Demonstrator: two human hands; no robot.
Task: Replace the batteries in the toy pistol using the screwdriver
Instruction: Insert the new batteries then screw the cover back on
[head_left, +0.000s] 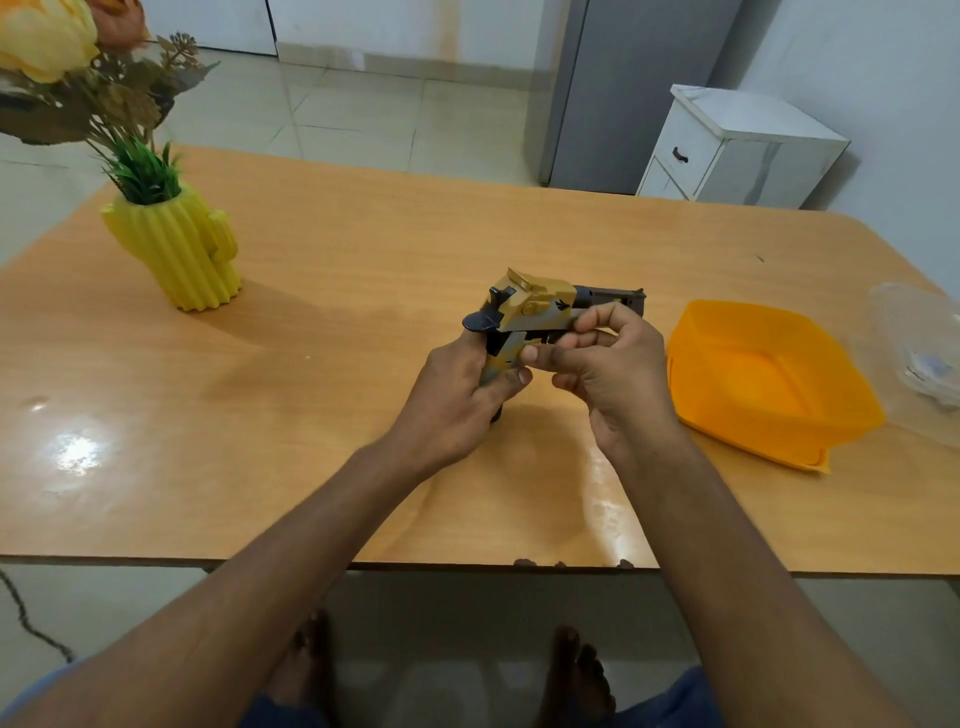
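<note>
1. Right now the person is holding the toy pistol (524, 317) above the middle of the wooden table (363, 322), with its dark barrel pointing toward three o'clock.
2. The left hand (457, 395) is wrapping around the grip from the seven o'clock side, fingers curled about it and the thumb lying against its near face.
3. The right hand (608, 364) is coming in from four o'clock, its fingers bent and pinching the frame near the trigger area; whether it is holding anything small besides the toy, I cannot tell.
4. No screwdriver is showing anywhere I am looking, and no batteries either, so I am judging that the person is searching for the battery cover and that the swap itself is not yet begun.
5. To do this step well, I would be keeping the left-hand hold steady and turning the toy slowly until the cover screw is facing upward, rather than prying with fingertips.
6. An orange plastic tub (769, 384) is sitting at three o'clock from the pistol, a handy place for a loose screw.
7. A clear plastic bag (919, 358) is lying beyond it at the table's edge; its contents are too blurred to name.
8. A yellow cactus-shaped vase (176, 249) is standing at ten o'clock, well apart.
</note>
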